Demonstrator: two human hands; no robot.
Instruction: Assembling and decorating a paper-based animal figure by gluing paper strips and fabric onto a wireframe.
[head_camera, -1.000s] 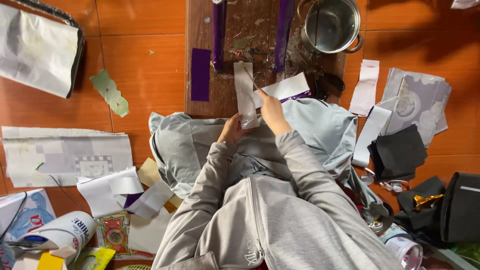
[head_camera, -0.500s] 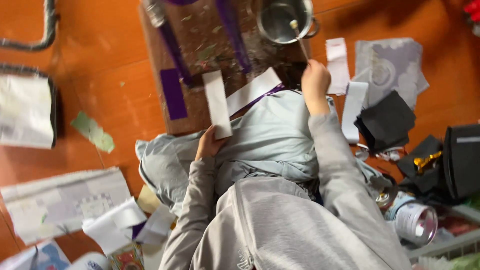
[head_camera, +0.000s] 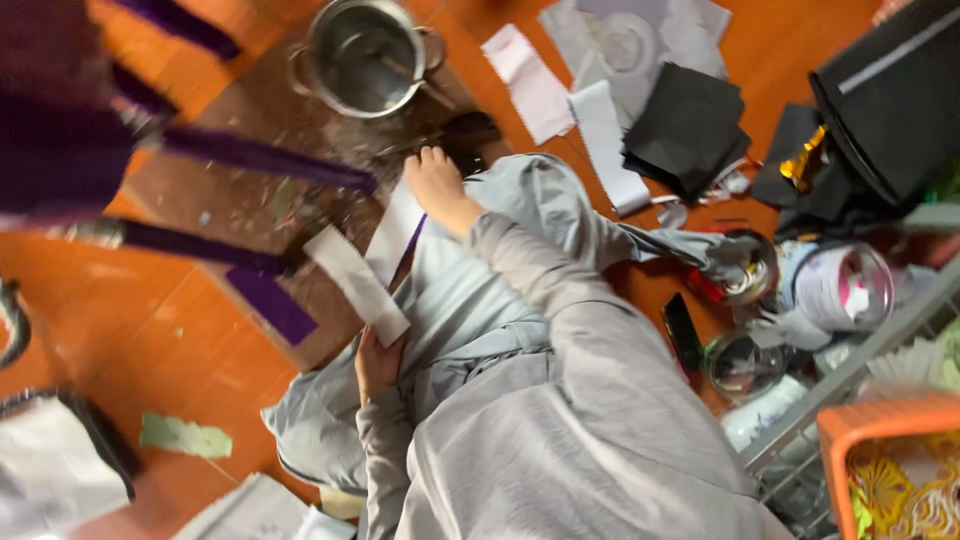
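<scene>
My left hand (head_camera: 378, 362) grips the lower end of a white paper strip (head_camera: 355, 285) that lies slanted over my lap. My right hand (head_camera: 437, 185) reaches forward to the edge of a brown board (head_camera: 240, 200), at the top of a second white strip (head_camera: 395, 232) that has a purple strip (head_camera: 410, 250) along its edge. Blur hides whether its fingers hold anything. Just beyond it stands a steel pot (head_camera: 368, 55) with a thin stick leaning inside. Purple strips (head_camera: 255, 155) lie on the board.
White paper pieces (head_camera: 535, 85) and black sheets (head_camera: 685, 125) lie on the orange floor to the right. Cans and a glass jar (head_camera: 740, 360) crowd the right side beside an orange basket (head_camera: 885, 450). A green scrap (head_camera: 185, 437) lies at the lower left.
The view has swung left and tilted. My right hand has drawn back from the pot to the board's edge, leaving the stick in the pot. My left hand still holds the white strip.
</scene>
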